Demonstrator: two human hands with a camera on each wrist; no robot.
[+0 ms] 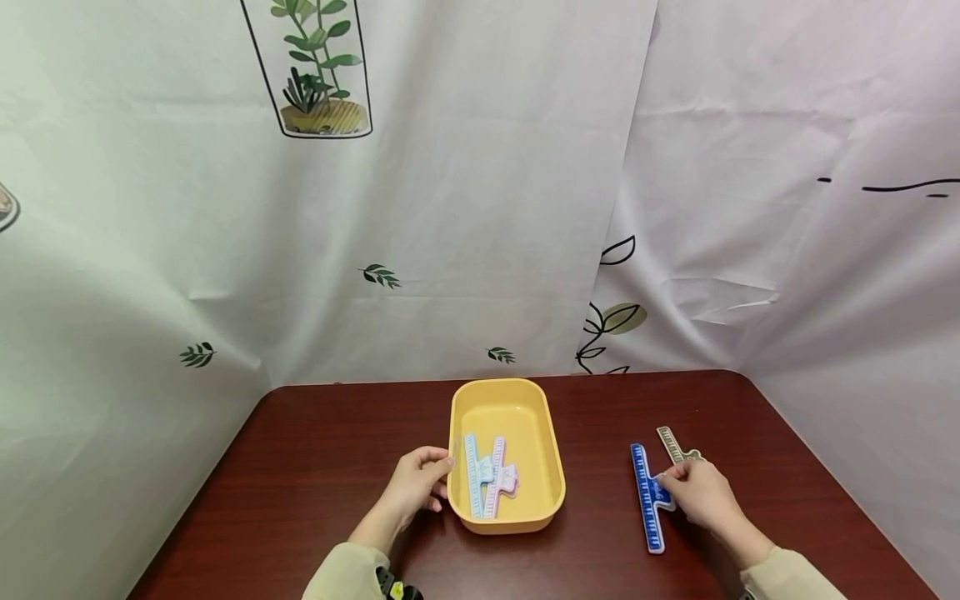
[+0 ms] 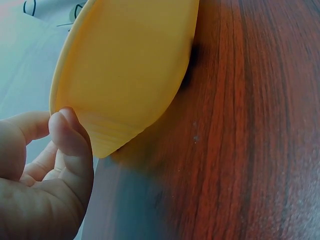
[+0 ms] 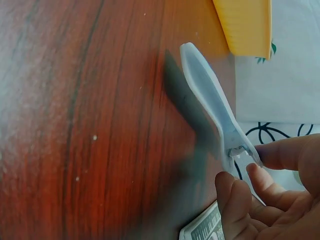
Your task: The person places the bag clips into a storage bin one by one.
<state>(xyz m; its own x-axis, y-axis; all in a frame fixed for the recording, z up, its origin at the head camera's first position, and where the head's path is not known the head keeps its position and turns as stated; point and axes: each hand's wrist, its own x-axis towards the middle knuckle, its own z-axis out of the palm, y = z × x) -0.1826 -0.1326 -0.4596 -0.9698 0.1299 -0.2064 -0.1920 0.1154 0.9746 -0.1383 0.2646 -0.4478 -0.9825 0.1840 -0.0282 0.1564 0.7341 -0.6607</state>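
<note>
A yellow plastic tray (image 1: 528,433) stands on the table, and my left hand (image 1: 415,482) pinches its left rim between thumb and fingers. In the left wrist view, the thumb (image 2: 67,132) is at the tray's rim. Inside the tray lie a light blue ruler clip (image 1: 474,479) and a pink ruler clip (image 1: 495,483), side by side. On the right, my right hand (image 1: 705,496) pinches the handle of a blue ruler clip (image 1: 648,500). The right wrist view has this clip edge-on, its shadow on the table. A beige ruler clip (image 1: 670,443) lies behind that hand, partly hidden.
The dark red wooden table (image 1: 337,450) has rounded far corners. White printed cloth (image 1: 480,208) hangs behind and on both sides of it. A dark band with a yellow-green part (image 1: 396,587) is on the left wrist.
</note>
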